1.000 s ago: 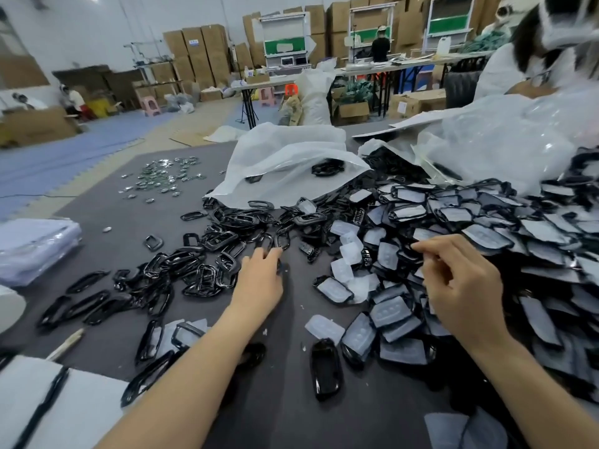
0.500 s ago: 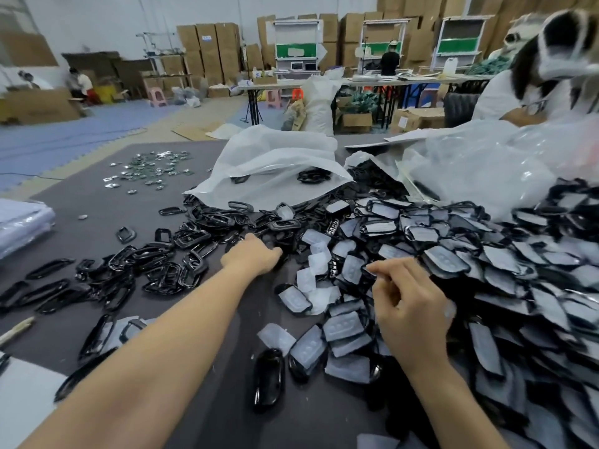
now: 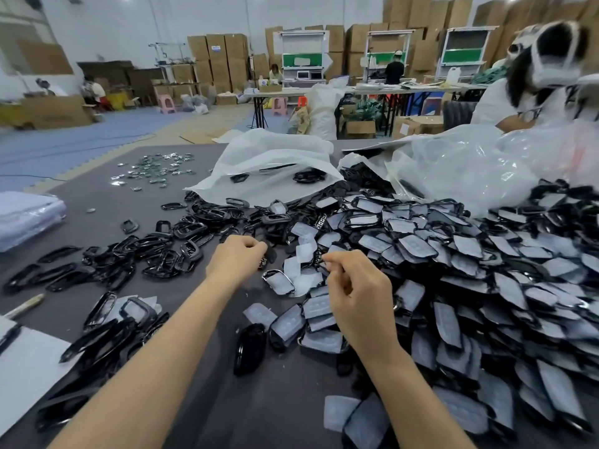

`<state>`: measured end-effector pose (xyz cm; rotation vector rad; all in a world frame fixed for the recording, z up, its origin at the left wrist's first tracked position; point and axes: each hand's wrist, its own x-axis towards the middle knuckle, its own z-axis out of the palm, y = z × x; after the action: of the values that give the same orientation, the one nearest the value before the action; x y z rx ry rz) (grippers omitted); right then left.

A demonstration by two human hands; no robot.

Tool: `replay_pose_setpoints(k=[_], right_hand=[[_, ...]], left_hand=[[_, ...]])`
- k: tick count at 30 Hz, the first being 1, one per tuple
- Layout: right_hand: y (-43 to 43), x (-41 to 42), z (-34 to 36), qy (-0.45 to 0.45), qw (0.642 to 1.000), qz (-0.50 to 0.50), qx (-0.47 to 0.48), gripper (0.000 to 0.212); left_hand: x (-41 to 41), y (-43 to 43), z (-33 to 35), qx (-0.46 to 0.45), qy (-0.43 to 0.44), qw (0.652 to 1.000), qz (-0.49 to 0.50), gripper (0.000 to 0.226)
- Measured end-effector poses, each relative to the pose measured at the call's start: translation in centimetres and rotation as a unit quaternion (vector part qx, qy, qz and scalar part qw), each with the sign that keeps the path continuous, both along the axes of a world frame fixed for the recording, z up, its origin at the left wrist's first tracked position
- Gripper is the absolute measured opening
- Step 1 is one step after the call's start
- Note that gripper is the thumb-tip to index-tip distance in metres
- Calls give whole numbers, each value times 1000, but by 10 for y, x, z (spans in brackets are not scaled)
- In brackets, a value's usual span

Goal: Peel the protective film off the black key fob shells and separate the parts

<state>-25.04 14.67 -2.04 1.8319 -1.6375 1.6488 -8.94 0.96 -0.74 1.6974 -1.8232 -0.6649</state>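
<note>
Moved left grip [image 3: 240, 259] nearer right grip [image 3: 355, 296] since a second ago; keeps it curled, contents impossible to tell. Pinches film-covered black plastic key fob shell [image 3: 319, 254] at right fingertips, at edge of shell pile [image 3: 453, 254] on grey felt surface [image 3: 285, 400].

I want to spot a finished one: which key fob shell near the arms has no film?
The glossy all-black shell just left of the film-covered shells, which look whitish; it alone shows bare shiny plastic.

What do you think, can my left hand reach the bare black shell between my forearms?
Probably yes: the black shell lies uncovered on the grey mat beside the left forearm; the left hand, curled ahead, need only draw back.
</note>
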Motion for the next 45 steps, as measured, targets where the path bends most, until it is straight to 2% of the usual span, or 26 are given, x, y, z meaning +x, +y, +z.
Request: replay_pose_setpoints(k=[2,4,6,10,12,14,17,20,23,26,30,35,38,40,42,45], right_hand=[[8,4,-3,-19,999,45,22,30],[14,7,-6,-24,994,94,48,39],[17,8,-7,-10,991,119,59,40],[18,6,-7,-62,984,141,93,33],[18,7,-7,-101,982,120,101,21],[16,6,-7,-160,976,98,112,16],[13,1,-4,-329,930,108,125,21],[13,-7,3,-485,853,155,117,33],[14,-9,6,-570,786,207,117,39],[15,-10,9,-623,732,249,117,25],[15,-12,10,-661,685,281,124,16],[15,-13,9,-657,681,293,138,18],[16,-12,10,-631,701,306,126,25],[17,-13,10,-628,697,329,109,35],[18,-15,11,-640,669,362,105,33],[19,-17,12,-669,594,436,102,17]], left_hand=[[-2,41,10,-77,110,988,-73,21],[-13,76,12,-94,181,966,-161,23],[-24,92,4,-89,226,951,-193,22],[-31,95,-8,-95,277,935,-199,25],[-30,94,-13,-96,287,928,-218,24],[-31,96,-18,-80,306,920,-232,33],[-35,96,-22,-21,377,900,-218,54],[-37,95,-21,-10,420,885,-203,41],[-35,96,-20,2,418,888,-194,34],[-36,101,-18,23,442,877,-186,31],[-38,106,-16,16,464,867,-181,19],[-42,107,-16,68,527,832,-159,18],[-40,101,-12,140,611,774,-93,21],[-36,97,-10,180,655,731,-58,24],[-34,94,-8,201,687,697,-41,25],[-33,93,-7,220,691,687,-49,28]])
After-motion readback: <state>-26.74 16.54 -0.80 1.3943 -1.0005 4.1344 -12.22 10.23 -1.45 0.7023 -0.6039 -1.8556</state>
